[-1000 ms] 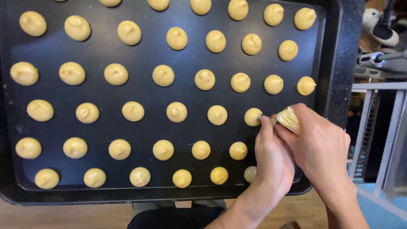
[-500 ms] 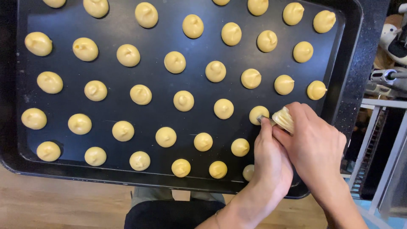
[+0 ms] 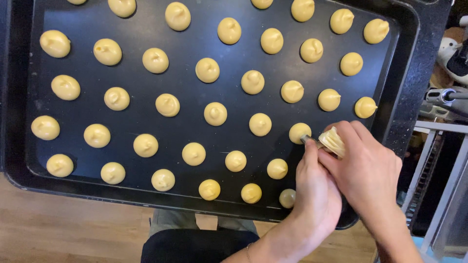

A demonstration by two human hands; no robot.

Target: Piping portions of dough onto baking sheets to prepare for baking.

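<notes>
Right hand [image 3: 370, 170] clenched round piping bag [image 3: 333, 141], squeezing from above. Left hand [image 3: 317, 187] pinches metal nozzle [image 3: 308, 140] between fingers, steadying tip at dough mound [image 3: 299, 132] near right end of black baking tray [image 3: 399, 92]. Mounds spaced in rows, none touching.

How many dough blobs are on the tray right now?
37 dough blobs, in slanted rows across the black tray; two cut by the top edge. The left hand and right hand may hide more at lower right.
</notes>
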